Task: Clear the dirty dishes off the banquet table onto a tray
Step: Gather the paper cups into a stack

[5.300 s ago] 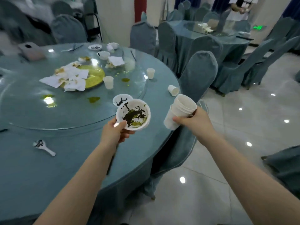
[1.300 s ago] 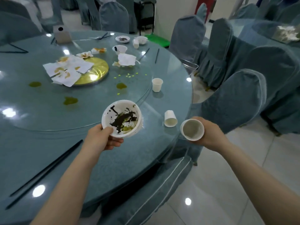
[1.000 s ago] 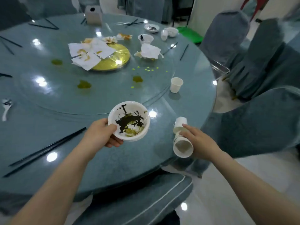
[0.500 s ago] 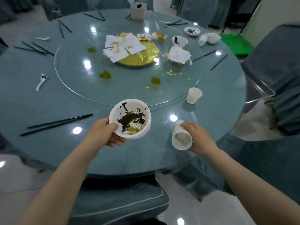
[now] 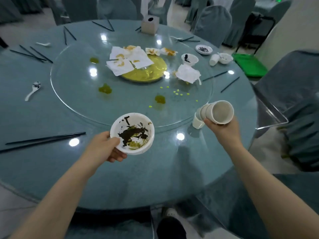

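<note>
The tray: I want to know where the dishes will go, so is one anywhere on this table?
No: the table bears chopsticks, napkins, bowls, a spoon and a tissue box, but no tray.

Soft overhead light glares on the table point(image 5: 51, 169), edges blurred.

This is a banquet hall or restaurant dining room. A large round table in a blue-grey cloth point(image 5: 155, 178) carries a glass turntable point(image 5: 72, 94) with a gold centre plate point(image 5: 151, 71). Fabric-covered chairs point(image 5: 212, 25) ring it on a pale tiled floor, and black chopsticks point(image 5: 43, 139), stained napkins point(image 5: 127, 61) and used white bowls point(image 5: 189, 59) lie about.
</note>
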Demonstrator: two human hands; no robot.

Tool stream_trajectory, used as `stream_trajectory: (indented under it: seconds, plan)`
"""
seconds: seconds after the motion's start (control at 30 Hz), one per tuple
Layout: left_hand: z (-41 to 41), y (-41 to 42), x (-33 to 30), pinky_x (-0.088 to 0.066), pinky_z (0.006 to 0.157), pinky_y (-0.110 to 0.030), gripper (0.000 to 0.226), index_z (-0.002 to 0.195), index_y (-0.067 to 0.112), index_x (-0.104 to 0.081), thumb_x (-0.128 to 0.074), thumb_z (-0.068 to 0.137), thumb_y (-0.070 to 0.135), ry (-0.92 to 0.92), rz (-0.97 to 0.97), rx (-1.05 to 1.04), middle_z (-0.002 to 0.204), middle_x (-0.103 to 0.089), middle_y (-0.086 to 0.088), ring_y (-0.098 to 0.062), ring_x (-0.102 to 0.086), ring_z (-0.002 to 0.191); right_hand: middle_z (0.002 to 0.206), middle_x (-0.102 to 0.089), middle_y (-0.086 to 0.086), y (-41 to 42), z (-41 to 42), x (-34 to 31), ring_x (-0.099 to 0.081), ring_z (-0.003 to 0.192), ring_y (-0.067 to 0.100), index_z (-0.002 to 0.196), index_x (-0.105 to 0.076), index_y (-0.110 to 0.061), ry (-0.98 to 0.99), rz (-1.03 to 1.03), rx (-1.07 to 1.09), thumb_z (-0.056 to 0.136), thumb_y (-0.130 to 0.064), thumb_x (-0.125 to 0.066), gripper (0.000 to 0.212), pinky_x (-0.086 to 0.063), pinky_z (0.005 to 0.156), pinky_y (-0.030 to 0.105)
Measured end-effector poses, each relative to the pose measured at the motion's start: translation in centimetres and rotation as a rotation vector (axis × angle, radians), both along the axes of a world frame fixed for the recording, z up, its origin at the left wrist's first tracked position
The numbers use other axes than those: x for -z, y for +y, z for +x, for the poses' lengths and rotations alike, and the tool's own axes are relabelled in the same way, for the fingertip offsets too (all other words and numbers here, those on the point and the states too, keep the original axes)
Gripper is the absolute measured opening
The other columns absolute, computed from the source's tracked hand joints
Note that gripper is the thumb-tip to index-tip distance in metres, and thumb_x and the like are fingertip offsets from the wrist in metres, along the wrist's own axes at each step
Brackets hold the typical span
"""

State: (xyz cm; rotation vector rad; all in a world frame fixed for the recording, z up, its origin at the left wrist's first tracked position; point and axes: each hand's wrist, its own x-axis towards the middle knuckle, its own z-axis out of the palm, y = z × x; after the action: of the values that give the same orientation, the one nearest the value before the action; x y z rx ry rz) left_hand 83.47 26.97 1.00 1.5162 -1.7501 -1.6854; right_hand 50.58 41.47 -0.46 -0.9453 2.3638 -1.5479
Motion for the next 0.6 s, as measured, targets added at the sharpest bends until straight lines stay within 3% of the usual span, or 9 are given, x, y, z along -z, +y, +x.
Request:
stream_trajectory:
  seconds: [0.07,0.13,0.23,0.37,0.47,0.6]
  plan:
    - [-2.4,-0.3,0.4,-0.044,0.042,-0.019,0.018,0.094,0.011,-0.059,-0.042,0.089,0.009,-0.004,-0.003,-0.045,0.064,-0.071,-0.014,-0.017,-0.062,0.045,0.093,-0.067,-0.019,-1.9,-2.9,0.3,-0.063,0.086,-0.003,0.101,-0.064,-0.03,-0.05,0.012,-0.014,0.062,-0.03,-0.085,0.044,-0.048,0.075,0.018]
    - [-4.6,-0.2,0.8,-0.044,0.044,-0.02,0.017,0.094,0.012,-0.058,-0.042,0.09,0.009,-0.005,0.028,-0.103,0.064,-0.072,-0.013,-0.017,-0.063,0.046,0.093,-0.068,-0.02,-3.1,-5.2,1.0,-0.063,0.087,-0.003,0.099,-0.064,-0.034,-0.111,0.075,-0.054,0.059,-0.035,-0.084,0.044,-0.049,0.077,0.025]
    - [-8.2,0.0,1.7,-0.045,0.045,-0.022,0.015,0.097,0.013,-0.056,-0.043,0.091,0.01,-0.044,0.078,-0.12,0.066,-0.072,-0.013,-0.018,-0.064,0.047,0.096,-0.07,-0.013,-4.1,-8.7,3.5,-0.066,0.093,0.01,0.099,-0.066,-0.03,-0.228,0.178,-0.15,0.063,-0.028,-0.085,0.04,-0.053,0.084,0.037]
    - [-11.3,0.4,2.7,-0.046,0.043,-0.021,0.016,0.099,0.013,-0.057,-0.043,0.091,0.012,-0.077,0.094,-0.146,0.068,-0.073,-0.013,-0.018,-0.065,0.049,0.095,-0.071,-0.01,-4.8,-11.6,6.4,-0.067,0.094,0.011,0.096,-0.067,-0.026,-0.261,0.264,-0.257,0.067,-0.025,-0.084,0.033,-0.053,0.081,0.032]
    - [-12.6,1.3,3.2,-0.046,0.042,-0.021,0.018,0.099,0.013,-0.058,-0.042,0.091,0.011,-0.074,0.117,-0.198,0.07,-0.073,-0.014,-0.018,-0.065,0.049,0.103,-0.071,-0.007,-5.3,-13.0,7.6,-0.066,0.096,0.009,0.111,-0.063,-0.021,-0.32,0.243,-0.341,0.069,-0.025,-0.084,0.046,-0.053,0.084,0.03]
    - [-13.8,2.2,3.5,-0.045,0.045,-0.023,0.018,0.099,0.011,-0.058,-0.042,0.091,0.013,-0.093,0.12,-0.235,0.071,-0.073,-0.014,-0.018,-0.066,0.052,0.111,-0.069,-0.004,-5.2,-13.4,9.0,-0.063,0.104,0.013,0.118,-0.058,-0.02,-0.354,0.286,-0.463,0.068,-0.023,-0.084,0.057,-0.05,0.095,0.04]
